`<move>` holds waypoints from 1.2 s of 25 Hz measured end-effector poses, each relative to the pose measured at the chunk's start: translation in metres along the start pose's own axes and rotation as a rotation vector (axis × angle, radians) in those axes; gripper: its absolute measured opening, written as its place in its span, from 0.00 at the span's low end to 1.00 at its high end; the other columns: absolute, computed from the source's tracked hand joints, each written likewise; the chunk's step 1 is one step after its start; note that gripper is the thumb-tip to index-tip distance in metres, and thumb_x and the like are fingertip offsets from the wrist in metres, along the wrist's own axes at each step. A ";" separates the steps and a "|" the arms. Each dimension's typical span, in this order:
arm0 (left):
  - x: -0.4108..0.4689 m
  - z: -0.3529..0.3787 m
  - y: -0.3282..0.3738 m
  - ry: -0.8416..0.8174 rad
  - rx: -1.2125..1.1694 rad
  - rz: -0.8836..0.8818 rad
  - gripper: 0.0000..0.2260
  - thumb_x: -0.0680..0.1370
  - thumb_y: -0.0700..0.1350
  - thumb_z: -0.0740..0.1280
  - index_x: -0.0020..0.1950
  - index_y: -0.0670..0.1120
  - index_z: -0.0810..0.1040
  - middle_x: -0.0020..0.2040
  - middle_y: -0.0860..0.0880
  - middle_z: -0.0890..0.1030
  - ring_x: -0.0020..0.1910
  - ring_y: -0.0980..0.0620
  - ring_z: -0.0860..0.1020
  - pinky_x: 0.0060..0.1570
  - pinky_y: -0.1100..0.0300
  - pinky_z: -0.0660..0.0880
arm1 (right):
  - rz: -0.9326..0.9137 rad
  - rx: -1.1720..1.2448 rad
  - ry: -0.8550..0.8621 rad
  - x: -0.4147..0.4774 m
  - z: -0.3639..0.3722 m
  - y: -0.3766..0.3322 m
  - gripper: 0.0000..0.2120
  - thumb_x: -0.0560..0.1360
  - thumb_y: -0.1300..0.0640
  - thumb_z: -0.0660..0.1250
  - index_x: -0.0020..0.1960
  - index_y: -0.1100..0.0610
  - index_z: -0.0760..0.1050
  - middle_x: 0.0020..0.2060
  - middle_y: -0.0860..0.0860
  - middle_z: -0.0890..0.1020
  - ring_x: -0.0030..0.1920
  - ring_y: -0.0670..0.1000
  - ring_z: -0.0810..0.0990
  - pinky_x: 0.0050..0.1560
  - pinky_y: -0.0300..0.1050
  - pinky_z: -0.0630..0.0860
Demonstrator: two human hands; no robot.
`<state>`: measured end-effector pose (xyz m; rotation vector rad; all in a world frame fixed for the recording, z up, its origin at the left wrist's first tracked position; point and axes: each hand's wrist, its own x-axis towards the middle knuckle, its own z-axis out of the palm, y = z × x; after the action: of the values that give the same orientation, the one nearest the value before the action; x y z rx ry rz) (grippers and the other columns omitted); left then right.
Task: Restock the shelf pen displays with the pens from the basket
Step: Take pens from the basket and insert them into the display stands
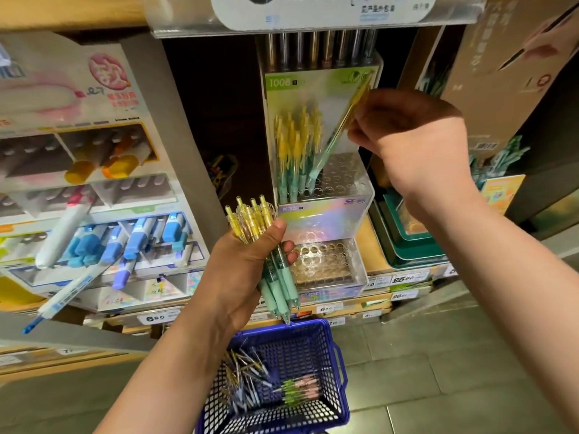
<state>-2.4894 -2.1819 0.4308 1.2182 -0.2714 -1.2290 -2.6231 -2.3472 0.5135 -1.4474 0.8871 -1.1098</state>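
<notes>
Left hand (239, 272): pens (279, 285) near-upright, tips down

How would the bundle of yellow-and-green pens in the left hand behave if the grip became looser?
The pens are round, smooth-looking plastic barrels, so they would probably slide against each other and fan out. Each looks stiff and light; the left hand holds many at once. Their tips point down over the blue basket, so slipped pens might fall there.

One head-worn wide view looks forward and down, close to the pen display (322, 220), edges apparently warped.
</notes>
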 end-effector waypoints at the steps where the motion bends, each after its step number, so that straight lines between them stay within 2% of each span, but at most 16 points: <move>1: 0.000 0.000 0.001 -0.005 -0.010 -0.007 0.17 0.77 0.42 0.73 0.63 0.36 0.78 0.42 0.40 0.78 0.39 0.45 0.79 0.45 0.55 0.82 | -0.042 -0.055 0.007 0.002 0.001 0.001 0.07 0.76 0.69 0.69 0.52 0.62 0.82 0.41 0.55 0.86 0.43 0.51 0.86 0.50 0.47 0.84; 4: 0.000 -0.001 0.003 -0.011 -0.035 -0.024 0.18 0.77 0.38 0.72 0.65 0.34 0.77 0.44 0.39 0.78 0.41 0.45 0.80 0.44 0.56 0.82 | -0.124 -0.251 -0.029 0.003 0.007 0.008 0.08 0.76 0.66 0.71 0.52 0.57 0.83 0.45 0.54 0.87 0.47 0.52 0.87 0.54 0.53 0.83; 7: 0.001 0.000 0.007 -0.034 -0.045 -0.019 0.13 0.75 0.39 0.73 0.59 0.37 0.80 0.42 0.40 0.81 0.39 0.47 0.81 0.43 0.56 0.82 | -0.147 -0.268 -0.067 0.003 0.013 0.013 0.08 0.76 0.63 0.72 0.49 0.50 0.82 0.45 0.51 0.87 0.47 0.51 0.87 0.55 0.54 0.82; 12: 0.002 0.001 0.008 -0.052 -0.040 0.026 0.12 0.74 0.40 0.74 0.55 0.39 0.80 0.40 0.41 0.82 0.38 0.47 0.82 0.43 0.56 0.83 | -0.254 -0.350 -0.058 0.010 0.012 0.015 0.06 0.75 0.57 0.72 0.52 0.52 0.84 0.45 0.48 0.87 0.45 0.46 0.86 0.54 0.50 0.82; 15: -0.001 0.004 0.007 -0.045 -0.044 0.032 0.13 0.73 0.40 0.74 0.56 0.39 0.80 0.41 0.41 0.82 0.38 0.47 0.83 0.43 0.56 0.83 | -0.260 -0.467 -0.107 0.004 0.014 0.023 0.07 0.75 0.58 0.73 0.52 0.52 0.84 0.42 0.46 0.86 0.44 0.43 0.85 0.53 0.41 0.81; 17: -0.001 0.006 0.006 -0.037 -0.060 0.045 0.18 0.73 0.39 0.74 0.61 0.37 0.78 0.43 0.40 0.81 0.40 0.47 0.83 0.44 0.56 0.83 | -0.263 -0.603 -0.171 0.000 0.016 0.029 0.07 0.75 0.56 0.72 0.52 0.51 0.84 0.39 0.44 0.84 0.43 0.43 0.84 0.48 0.30 0.77; 19: 0.000 0.008 0.006 -0.031 -0.066 0.063 0.22 0.73 0.39 0.74 0.65 0.32 0.75 0.45 0.39 0.81 0.41 0.46 0.83 0.45 0.55 0.83 | -0.254 -0.707 -0.220 -0.003 0.017 0.034 0.06 0.76 0.55 0.72 0.53 0.50 0.84 0.37 0.42 0.82 0.42 0.44 0.84 0.42 0.23 0.72; 21: 0.000 0.009 0.006 -0.029 -0.067 0.072 0.23 0.73 0.39 0.74 0.65 0.32 0.73 0.45 0.39 0.82 0.41 0.46 0.84 0.46 0.54 0.84 | -0.224 -0.716 -0.228 -0.003 0.016 0.033 0.06 0.76 0.54 0.71 0.53 0.49 0.84 0.36 0.42 0.81 0.42 0.43 0.84 0.41 0.24 0.73; 24: -0.001 0.012 0.007 -0.040 -0.060 0.086 0.17 0.74 0.39 0.73 0.62 0.38 0.77 0.43 0.40 0.81 0.42 0.44 0.83 0.47 0.53 0.84 | -0.168 -0.745 -0.237 -0.004 0.016 0.028 0.03 0.76 0.51 0.72 0.47 0.49 0.83 0.35 0.44 0.84 0.40 0.43 0.85 0.41 0.36 0.81; 26: -0.001 0.014 0.007 -0.051 -0.045 0.104 0.14 0.74 0.39 0.73 0.58 0.41 0.77 0.42 0.41 0.81 0.43 0.44 0.83 0.48 0.53 0.84 | -0.091 -0.695 -0.242 -0.010 0.013 0.026 0.08 0.74 0.47 0.74 0.41 0.49 0.80 0.31 0.46 0.84 0.34 0.41 0.83 0.36 0.36 0.79; 28: -0.001 0.016 0.007 -0.072 -0.011 0.127 0.12 0.75 0.39 0.73 0.57 0.39 0.78 0.42 0.42 0.82 0.43 0.44 0.83 0.49 0.53 0.83 | 0.064 -0.516 -0.356 -0.019 0.011 0.024 0.10 0.73 0.45 0.75 0.42 0.51 0.81 0.32 0.46 0.85 0.33 0.41 0.83 0.33 0.35 0.76; 30: -0.002 0.020 0.005 -0.098 0.034 0.149 0.13 0.75 0.39 0.72 0.58 0.36 0.79 0.44 0.41 0.83 0.44 0.45 0.83 0.49 0.54 0.83 | 0.194 -0.365 -0.540 -0.027 0.011 0.026 0.09 0.73 0.46 0.75 0.48 0.51 0.83 0.36 0.47 0.87 0.35 0.42 0.84 0.35 0.34 0.74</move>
<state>-2.5015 -2.1920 0.4438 1.1474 -0.4499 -1.1600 -2.6192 -2.3226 0.4828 -1.7968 0.8370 -0.3839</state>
